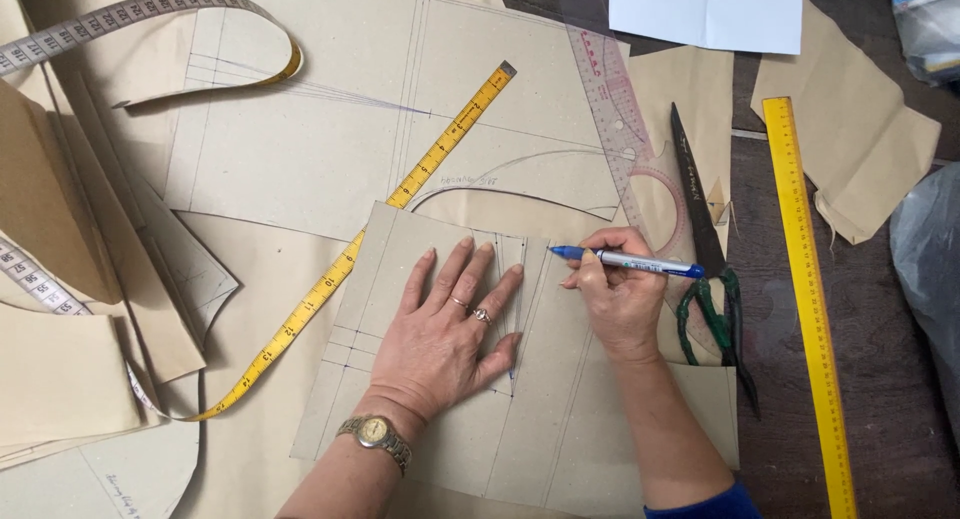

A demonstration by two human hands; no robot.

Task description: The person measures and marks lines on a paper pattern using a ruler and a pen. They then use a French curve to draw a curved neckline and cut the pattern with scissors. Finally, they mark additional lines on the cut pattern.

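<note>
My left hand [447, 324] lies flat with fingers spread on a tan paper pattern piece [590, 419] marked with pencil lines. It wears rings and a wristwatch. My right hand [620, 301] rests on the same piece just to the right and grips a blue pen [630, 264]. The pen lies nearly level, its tip pointing left at the piece's upper edge. A yellow tape measure [330, 279] runs diagonally from upper right to lower left, passing close to the left of the pattern piece.
Black scissors with green handles [712, 279] lie right of my right hand. A clear curved ruler [620, 119] lies above it. A long yellow ruler [810, 299] runs down the dark table at right. More tan paper sheets [300, 129] cover the left and top.
</note>
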